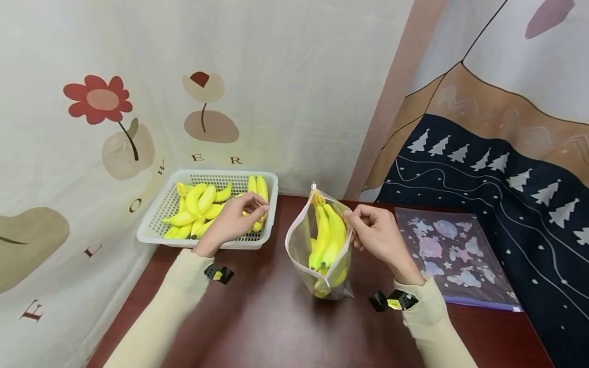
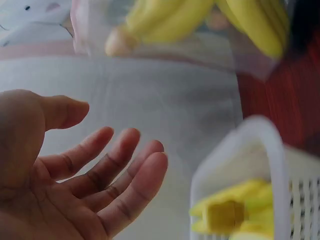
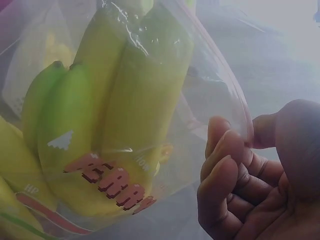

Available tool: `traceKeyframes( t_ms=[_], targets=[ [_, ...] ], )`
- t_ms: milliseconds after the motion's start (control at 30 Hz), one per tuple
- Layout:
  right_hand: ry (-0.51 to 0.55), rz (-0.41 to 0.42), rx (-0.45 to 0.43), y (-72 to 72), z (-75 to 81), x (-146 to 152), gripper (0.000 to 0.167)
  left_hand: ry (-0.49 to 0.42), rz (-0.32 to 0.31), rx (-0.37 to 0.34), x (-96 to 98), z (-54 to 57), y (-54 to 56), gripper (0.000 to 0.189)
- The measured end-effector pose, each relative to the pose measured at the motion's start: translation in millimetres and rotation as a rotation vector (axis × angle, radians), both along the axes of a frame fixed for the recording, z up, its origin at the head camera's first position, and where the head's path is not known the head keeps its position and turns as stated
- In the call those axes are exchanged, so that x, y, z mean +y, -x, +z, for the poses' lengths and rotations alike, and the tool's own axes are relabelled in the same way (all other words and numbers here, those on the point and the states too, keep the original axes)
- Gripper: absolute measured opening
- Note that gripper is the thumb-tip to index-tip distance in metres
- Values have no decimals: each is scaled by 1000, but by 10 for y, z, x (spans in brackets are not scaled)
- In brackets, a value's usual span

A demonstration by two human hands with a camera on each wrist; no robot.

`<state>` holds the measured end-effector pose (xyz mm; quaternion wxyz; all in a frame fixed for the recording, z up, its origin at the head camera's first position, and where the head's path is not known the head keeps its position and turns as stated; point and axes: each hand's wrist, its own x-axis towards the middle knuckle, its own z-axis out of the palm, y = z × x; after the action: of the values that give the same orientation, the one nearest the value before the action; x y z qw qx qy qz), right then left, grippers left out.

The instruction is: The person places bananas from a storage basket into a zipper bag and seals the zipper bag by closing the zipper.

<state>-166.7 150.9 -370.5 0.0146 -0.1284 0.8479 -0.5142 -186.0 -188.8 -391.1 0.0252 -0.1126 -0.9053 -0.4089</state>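
A clear zip bag (image 1: pixel 301 250) with a pale pink rim stands with its mouth wide apart on the table. Inside it are several yellow bananas (image 1: pixel 332 235), some upright with stems at the top. My right hand (image 1: pixel 378 232) pinches the bag's right rim between thumb and fingers, as the right wrist view also shows. My left hand (image 1: pixel 239 217) hovers over the right part of a white basket (image 1: pixel 146 225) of bananas. In the left wrist view its fingers (image 2: pixel 142 185) are loosely bent, thumb apart, and the palm holds nothing.
The basket of bananas (image 1: pixel 195 204) stands at the back left, against a curtain (image 1: pixel 294 92) printed with flowers. A flat zip bag with sea-animal prints (image 1: pixel 453 250) lies at the right of the dark red table (image 1: pixel 276 327). A navy cloth with trees (image 1: pixel 520 220) hangs along the right.
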Motion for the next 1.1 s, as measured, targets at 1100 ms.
traceKeyframes(
  t_ms=[1100],
  targets=[
    [-2, -29, -65, 12, -17, 46, 29, 650, 125, -364, -1482, -219, 986, 52]
  ],
)
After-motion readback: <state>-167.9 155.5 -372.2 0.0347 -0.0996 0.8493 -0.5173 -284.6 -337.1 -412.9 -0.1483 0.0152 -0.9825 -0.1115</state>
